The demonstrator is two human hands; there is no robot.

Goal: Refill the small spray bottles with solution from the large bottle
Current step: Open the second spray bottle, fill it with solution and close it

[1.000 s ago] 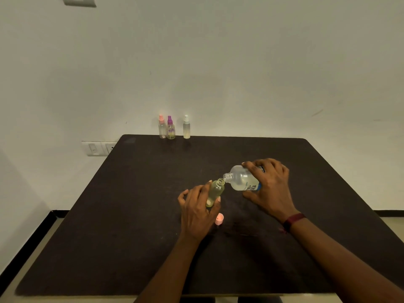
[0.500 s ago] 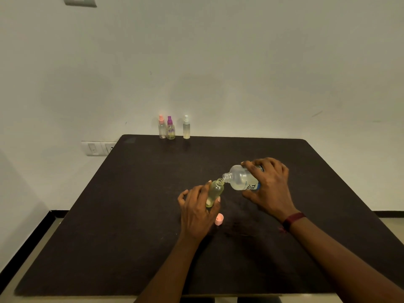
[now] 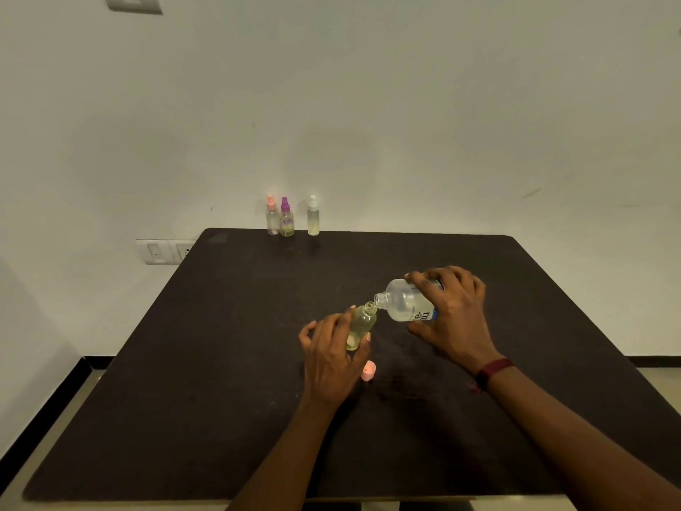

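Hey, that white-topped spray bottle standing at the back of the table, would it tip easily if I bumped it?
Probably: the white-topped spray bottle is tall and narrow on a small base, so a nudge near the top could topple it. It looks only partly filled, so likely light. Being round, it might roll once down.

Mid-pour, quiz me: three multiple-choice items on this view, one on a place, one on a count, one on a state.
1. Where is the loose pink cap? A. on the table beside the left hand B. by the wall C. on the floor
2. How many capped spray bottles stand at the far edge? A. two B. three C. five
3. How is the large bottle held? A. upright B. tilted, mouth at the small bottle's open neck C. flat on the table

1 A: it lies by the left wrist. 2 B: pink, purple and white tops. 3 B: the right hand tips it.
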